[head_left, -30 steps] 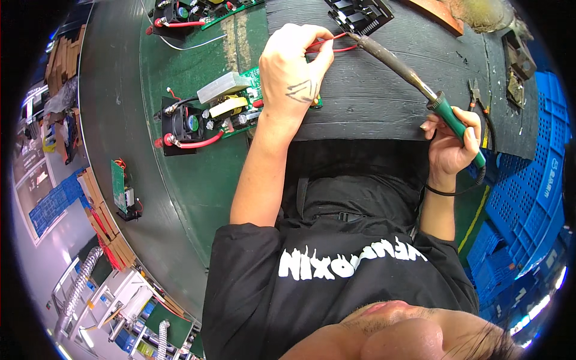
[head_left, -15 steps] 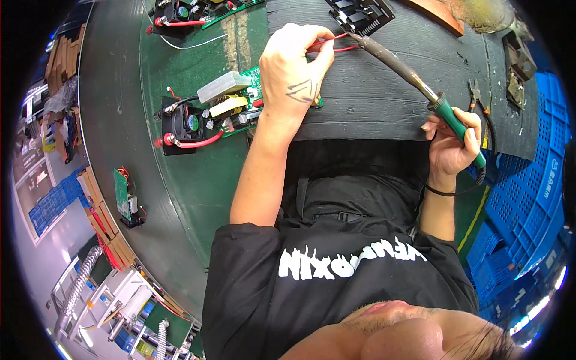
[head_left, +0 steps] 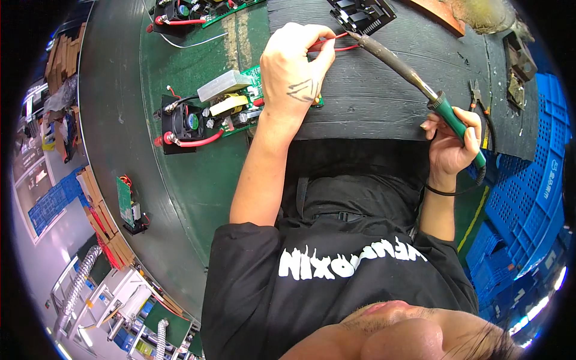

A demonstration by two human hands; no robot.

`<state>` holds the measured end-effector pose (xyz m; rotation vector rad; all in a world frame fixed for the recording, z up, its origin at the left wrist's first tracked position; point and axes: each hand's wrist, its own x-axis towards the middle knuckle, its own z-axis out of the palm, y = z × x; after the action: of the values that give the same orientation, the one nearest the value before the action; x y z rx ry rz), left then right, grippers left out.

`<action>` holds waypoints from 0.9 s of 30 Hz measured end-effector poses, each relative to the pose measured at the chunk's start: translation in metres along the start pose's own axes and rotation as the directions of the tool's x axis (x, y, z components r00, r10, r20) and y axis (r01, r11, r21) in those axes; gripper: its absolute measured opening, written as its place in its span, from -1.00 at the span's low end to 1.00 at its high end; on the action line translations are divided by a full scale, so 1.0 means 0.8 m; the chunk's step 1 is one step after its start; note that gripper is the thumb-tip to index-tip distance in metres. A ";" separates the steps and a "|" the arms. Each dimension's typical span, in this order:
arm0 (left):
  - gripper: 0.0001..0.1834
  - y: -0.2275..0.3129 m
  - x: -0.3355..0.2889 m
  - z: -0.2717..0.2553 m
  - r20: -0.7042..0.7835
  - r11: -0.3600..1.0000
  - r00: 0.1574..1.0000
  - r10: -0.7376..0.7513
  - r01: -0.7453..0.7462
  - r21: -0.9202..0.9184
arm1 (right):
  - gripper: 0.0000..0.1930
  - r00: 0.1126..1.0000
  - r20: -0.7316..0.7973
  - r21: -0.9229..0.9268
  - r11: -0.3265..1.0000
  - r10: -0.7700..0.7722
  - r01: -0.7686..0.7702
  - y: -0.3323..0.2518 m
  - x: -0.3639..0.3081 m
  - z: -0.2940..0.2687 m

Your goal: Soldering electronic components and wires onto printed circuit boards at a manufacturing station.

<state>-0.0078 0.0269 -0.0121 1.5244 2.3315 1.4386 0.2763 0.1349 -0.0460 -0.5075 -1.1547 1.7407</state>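
While left hand [head_left: 293, 65] palm-down at wires [head_left: 339, 49], right hand [head_left: 453, 149] around soldering iron [head_left: 443, 108]

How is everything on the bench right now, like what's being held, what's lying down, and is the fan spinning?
Left hand: fingers pinched on the red wires
Right hand: closed around the soldering iron
Red wires: held, reaching toward the black part
Soldering iron: held, tip at the black part; hot or cold, can't tell
Black part: lying down
Pliers: lying down, not held
Fan: spinning or stopped, can't tell
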 end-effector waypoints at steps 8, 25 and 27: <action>-0.86 -0.001 0.000 0.001 -0.009 1.000 1.000 0.003 -0.003 -0.004 | -0.57 1.000 -0.008 -0.016 1.000 -0.008 0.008 0.001 0.000 0.000; -0.89 0.002 0.000 0.002 -0.027 1.000 1.000 -0.013 0.012 -0.024 | -0.57 1.000 -0.010 -0.032 0.999 -0.019 0.019 0.001 0.000 0.000; -0.88 0.001 0.001 0.000 -0.014 1.000 1.000 0.009 -0.009 0.006 | -0.57 1.000 -0.018 -0.015 1.000 -0.008 0.008 0.000 0.000 0.000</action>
<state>-0.0075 0.0273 -0.0111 1.5331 2.3418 1.4501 0.2764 0.1348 -0.0464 -0.5265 -1.1563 1.7184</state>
